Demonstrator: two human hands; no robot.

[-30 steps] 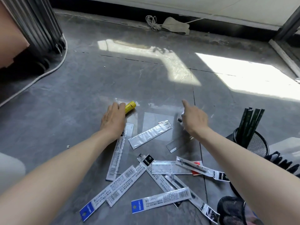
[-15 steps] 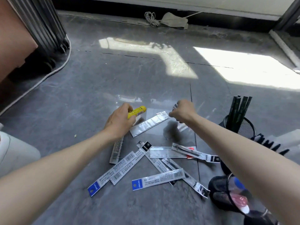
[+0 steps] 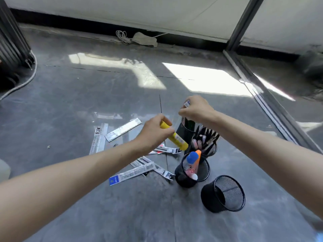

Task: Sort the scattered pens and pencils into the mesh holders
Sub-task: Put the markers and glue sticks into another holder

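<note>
The left hand (image 3: 153,131) grips a yellow marker (image 3: 174,137) just left of the pen-filled mesh holder (image 3: 204,145). The right hand (image 3: 196,109) pinches a labelled packet (image 3: 187,103) above and behind that holder. Packaged refills (image 3: 132,173) lie scattered on the floor (image 3: 87,206) to its left.

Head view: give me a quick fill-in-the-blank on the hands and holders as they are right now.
1. The left hand grips a ____ marker.
2. The right hand pinches a packet above the pencil holder, the ____ one from the camera.
3. ____ mesh holders are on the floor.
4. The nearest holder is ____.

Missing words: yellow; farthest; four; empty.
</note>
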